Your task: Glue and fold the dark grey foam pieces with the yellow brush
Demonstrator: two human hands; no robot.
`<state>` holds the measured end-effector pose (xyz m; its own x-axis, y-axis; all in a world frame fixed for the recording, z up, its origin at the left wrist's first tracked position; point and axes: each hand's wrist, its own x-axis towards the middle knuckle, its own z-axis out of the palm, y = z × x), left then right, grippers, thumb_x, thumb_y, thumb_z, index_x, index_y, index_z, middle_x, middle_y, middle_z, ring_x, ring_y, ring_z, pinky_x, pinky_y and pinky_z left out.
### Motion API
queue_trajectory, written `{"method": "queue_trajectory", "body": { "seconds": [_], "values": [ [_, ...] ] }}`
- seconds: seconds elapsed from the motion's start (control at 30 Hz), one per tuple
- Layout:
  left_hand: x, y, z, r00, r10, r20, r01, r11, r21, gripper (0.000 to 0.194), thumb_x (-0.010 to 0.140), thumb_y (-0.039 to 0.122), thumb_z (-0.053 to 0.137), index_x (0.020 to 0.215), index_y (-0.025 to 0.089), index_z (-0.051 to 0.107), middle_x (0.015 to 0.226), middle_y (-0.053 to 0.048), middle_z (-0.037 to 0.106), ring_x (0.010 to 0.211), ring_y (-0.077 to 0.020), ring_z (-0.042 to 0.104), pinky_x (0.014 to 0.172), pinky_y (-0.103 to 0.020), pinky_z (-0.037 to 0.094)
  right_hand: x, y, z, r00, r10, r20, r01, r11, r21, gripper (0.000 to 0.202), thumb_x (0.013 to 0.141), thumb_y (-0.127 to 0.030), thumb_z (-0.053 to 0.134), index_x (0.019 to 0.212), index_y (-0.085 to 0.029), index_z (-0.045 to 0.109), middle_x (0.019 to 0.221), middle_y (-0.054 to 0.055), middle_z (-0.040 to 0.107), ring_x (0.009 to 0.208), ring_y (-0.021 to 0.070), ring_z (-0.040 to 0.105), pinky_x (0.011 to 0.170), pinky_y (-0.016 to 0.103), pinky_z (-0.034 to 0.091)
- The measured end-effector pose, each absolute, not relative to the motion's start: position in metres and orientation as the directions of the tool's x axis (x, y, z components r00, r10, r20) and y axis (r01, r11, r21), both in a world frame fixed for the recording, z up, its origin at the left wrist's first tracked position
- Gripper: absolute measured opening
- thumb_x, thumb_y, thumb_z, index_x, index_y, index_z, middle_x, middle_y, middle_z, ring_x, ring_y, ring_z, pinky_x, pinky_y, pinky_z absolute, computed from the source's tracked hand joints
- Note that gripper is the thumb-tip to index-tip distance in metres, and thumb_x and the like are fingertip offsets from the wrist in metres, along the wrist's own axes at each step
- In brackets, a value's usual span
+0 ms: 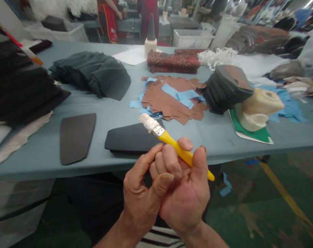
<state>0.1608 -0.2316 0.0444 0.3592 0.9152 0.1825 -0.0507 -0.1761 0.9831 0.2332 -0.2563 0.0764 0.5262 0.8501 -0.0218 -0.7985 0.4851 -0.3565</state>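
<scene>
My right hand (187,193), palm turned up, grips a paintbrush by its yellow handle (169,140) between thumb and fingers. The brush slants up to the left, its bristles (149,123) caked with a whitish substance. My left hand (139,193) is closed around the curled fingers of my right hand, its thumb and forefinger pressing on them. Whether anything small lies between them is hidden. Just beyond the hands, a small stack of dark panels (130,138) rests by the table's near edge. Left of it lies a single dark grey panel (77,138).
Brown and blue strips (169,98) lie in a heap mid-table. Dark piles (92,74) stand left; a dark stack (227,88) and a cream-coloured container (262,103) on a green board stand right. A white bottle with a dark nozzle (150,46) stands behind. People (108,20) are across the table.
</scene>
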Motion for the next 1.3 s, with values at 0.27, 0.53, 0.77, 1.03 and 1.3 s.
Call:
{"method": "queue_trajectory", "body": {
  "seconds": [0.27, 0.53, 0.77, 1.03, 1.3],
  "values": [
    [0.156, -0.231, 0.051, 0.393, 0.898, 0.198, -0.101, -0.171, 0.980, 0.048, 0.099, 0.064, 0.064, 0.107, 0.021, 0.084, 0.109, -0.009, 0.083, 0.092, -0.0230, 0.078, 0.086, -0.032, 0.065, 0.227, -0.262, 0.079, 0.523, 0.852, 0.015, -0.787, 0.489, -0.377, 0.027, 0.104, -0.048, 0.064, 0.089, -0.027, 0.055, 0.057, -0.011, 0.025, 0.049, 0.0108, 0.019, 0.051, 0.016, 0.033],
    [0.142, -0.231, 0.031, 0.557, 0.783, 0.276, -0.176, -0.214, 0.961, 0.049, 0.094, 0.032, 0.079, 0.141, 0.034, 0.069, 0.136, -0.005, 0.073, 0.123, -0.0228, 0.071, 0.109, -0.032, 0.057, 0.243, -0.261, 0.076, 0.424, 0.906, -0.002, -0.867, 0.405, -0.290, 0.023, 0.103, -0.041, 0.069, 0.094, -0.026, 0.054, 0.058, -0.014, 0.026, 0.047, 0.0097, 0.009, 0.044, 0.018, 0.019],
    [0.143, -0.226, 0.040, 0.473, 0.844, 0.251, -0.161, -0.197, 0.967, 0.037, 0.092, 0.041, 0.082, 0.125, 0.027, 0.076, 0.117, -0.004, 0.079, 0.103, -0.0180, 0.075, 0.090, -0.023, 0.061, 0.235, -0.260, 0.073, 0.369, 0.929, -0.020, -0.910, 0.356, -0.213, 0.025, 0.098, -0.037, 0.076, 0.093, -0.024, 0.056, 0.058, -0.014, 0.025, 0.048, 0.0085, 0.010, 0.047, 0.018, 0.021],
    [0.149, -0.227, 0.040, 0.342, 0.900, 0.271, -0.167, -0.225, 0.960, 0.030, 0.102, 0.048, 0.067, 0.100, 0.021, 0.080, 0.097, -0.006, 0.082, 0.087, -0.0172, 0.077, 0.080, -0.023, 0.062, 0.235, -0.264, 0.069, 0.383, 0.924, 0.002, -0.869, 0.361, -0.339, 0.023, 0.101, -0.043, 0.072, 0.094, -0.027, 0.057, 0.056, -0.014, 0.021, 0.044, 0.0091, 0.007, 0.042, 0.021, 0.011],
    [0.135, -0.229, 0.032, 0.308, 0.865, 0.397, -0.080, -0.392, 0.917, 0.023, 0.104, 0.037, 0.063, 0.095, 0.021, 0.078, 0.094, -0.006, 0.077, 0.086, -0.0170, 0.072, 0.075, -0.024, 0.059, 0.245, -0.262, 0.064, 0.351, 0.936, 0.016, -0.884, 0.337, -0.325, 0.021, 0.102, -0.039, 0.070, 0.095, -0.026, 0.056, 0.060, -0.014, 0.026, 0.045, 0.0082, 0.006, 0.043, 0.021, 0.010]
  ]
}}
